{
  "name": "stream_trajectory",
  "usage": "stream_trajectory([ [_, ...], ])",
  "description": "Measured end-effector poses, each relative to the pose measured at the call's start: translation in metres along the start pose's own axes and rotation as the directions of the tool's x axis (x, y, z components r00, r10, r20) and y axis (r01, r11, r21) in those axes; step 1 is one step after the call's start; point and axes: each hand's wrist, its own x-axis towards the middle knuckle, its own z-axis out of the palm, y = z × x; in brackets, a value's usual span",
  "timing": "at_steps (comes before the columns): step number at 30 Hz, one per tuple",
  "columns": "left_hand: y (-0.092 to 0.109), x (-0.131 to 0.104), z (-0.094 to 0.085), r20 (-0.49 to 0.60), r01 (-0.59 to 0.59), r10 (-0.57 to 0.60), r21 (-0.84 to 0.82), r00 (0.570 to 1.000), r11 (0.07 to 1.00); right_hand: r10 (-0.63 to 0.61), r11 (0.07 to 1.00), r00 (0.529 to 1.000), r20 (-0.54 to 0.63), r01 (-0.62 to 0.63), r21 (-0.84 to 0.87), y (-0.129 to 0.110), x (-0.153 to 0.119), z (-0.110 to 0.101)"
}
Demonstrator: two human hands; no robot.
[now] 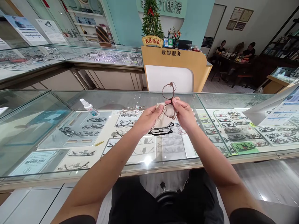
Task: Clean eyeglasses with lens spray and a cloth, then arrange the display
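Above the glass counter I hold up a pair of brown-framed eyeglasses (168, 92), turned so one lens is above the other. My right hand (184, 112) is closed on the frame near its bridge. A pale cleaning cloth (159, 119) is pinched in my left hand (150, 117), and it lies against the lower lens. Whether the left fingers also grip the frame through the cloth, I cannot tell. Below my hands, a pair of black eyeglasses (161, 131) rests at the counter. A white spray bottle (89, 107) stands on the glass to the left.
Rows of eyeglasses lie inside the glass display counter (130, 166). A folded paper sign (277, 105) stands at the right. Beyond are a wooden cashier desk (202, 68), a potted plant (151, 21) and two people seated at a far table (233, 60).
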Motion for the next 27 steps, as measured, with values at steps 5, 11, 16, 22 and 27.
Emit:
stream_trajectory([
  [5,-0.008,-0.003,0.005,0.011,-0.044,0.045,-0.038,0.999,0.998,-0.066,0.995,0.998,0.007,0.066,0.070,0.004,-0.002,0.006],
  [11,-0.019,-0.002,0.000,-0.043,-0.038,0.041,0.067,0.998,0.997,-0.126,0.992,0.991,0.032,0.126,0.007,0.003,-0.007,0.017],
  [16,-0.019,0.000,-0.002,-0.030,-0.026,0.027,0.042,0.999,0.999,-0.131,0.991,0.991,0.029,0.131,-0.003,0.004,-0.007,0.019],
  [22,-0.006,-0.002,0.006,0.037,-0.035,0.036,-0.023,0.999,0.999,-0.054,0.985,0.998,0.021,0.049,0.163,0.006,-0.006,0.019],
  [27,-0.005,-0.003,0.003,0.107,-0.072,0.071,0.005,0.992,0.997,0.047,0.978,0.999,-0.020,-0.042,0.207,0.004,-0.006,0.020],
])
